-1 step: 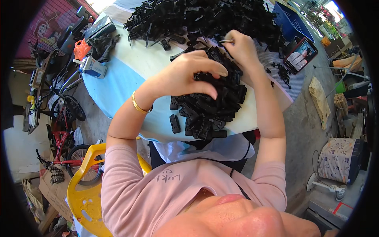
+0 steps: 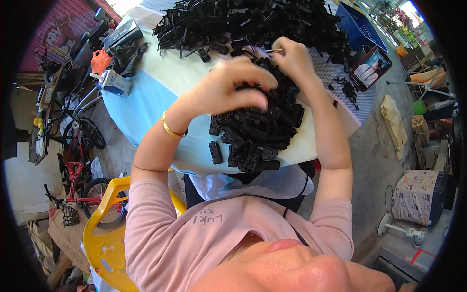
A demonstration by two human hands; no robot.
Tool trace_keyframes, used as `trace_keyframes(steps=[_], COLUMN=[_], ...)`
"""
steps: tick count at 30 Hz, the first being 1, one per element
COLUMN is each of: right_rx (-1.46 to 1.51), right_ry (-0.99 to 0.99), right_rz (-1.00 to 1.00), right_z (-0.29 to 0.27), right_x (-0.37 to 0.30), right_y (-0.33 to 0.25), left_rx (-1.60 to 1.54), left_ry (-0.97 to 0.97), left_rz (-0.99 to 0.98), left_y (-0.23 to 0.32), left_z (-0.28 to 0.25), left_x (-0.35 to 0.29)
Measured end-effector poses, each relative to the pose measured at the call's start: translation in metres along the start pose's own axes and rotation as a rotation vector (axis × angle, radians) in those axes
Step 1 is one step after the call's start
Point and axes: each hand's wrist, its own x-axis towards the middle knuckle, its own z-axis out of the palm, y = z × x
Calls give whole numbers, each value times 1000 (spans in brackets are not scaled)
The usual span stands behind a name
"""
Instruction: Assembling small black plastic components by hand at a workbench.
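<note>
A heap of small black plastic parts (image 2: 253,131) lies near the table's front edge. Over its left side hovers my left hand (image 2: 233,82), slightly smeared by motion; thumb and forefinger are spread apart, with nothing clearly held between them. My right hand (image 2: 296,59) is closed on a thin metal tool (image 2: 275,50) just beyond that heap; its tip points left, and its exact kind is too small to make out. Farther back spreads a larger pile of black parts (image 2: 253,24). One loose black part (image 2: 215,152) sits beside the near heap.
The round table bears a pale blue and cream cloth (image 2: 141,107). On its right are a phone (image 2: 371,69), a blue basket (image 2: 357,29) and small black bits (image 2: 348,90). A blue-white box (image 2: 116,83) stands left. A yellow chair (image 2: 104,233) and a red bicycle (image 2: 75,180) are nearby.
My left hand has shifted slightly up and left over the heap. My right hand, with the thin metal tool, has moved a little to the left.
</note>
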Motion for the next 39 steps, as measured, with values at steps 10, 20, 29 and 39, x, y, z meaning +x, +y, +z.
trace_keyframes(steps=[10, 20, 29, 39], right_rx=[163, 590, 662, 935], right_ry=[-210, -25, 63, -109], right_rz=[87, -94, -339, 94], right_z=[27, -5, -25, -22], right_x=[5, -9, -29, -29], right_y=[-9, -38, -62, -64], left_rx=[331, 31, -551, -593], left_ry=[292, 532, 511, 403], left_rz=[-481, -352, -417, -313], left_y=[-122, -78, -31, -17], left_z=[4, -1, 9, 19], left_x=[4, 6, 6, 3])
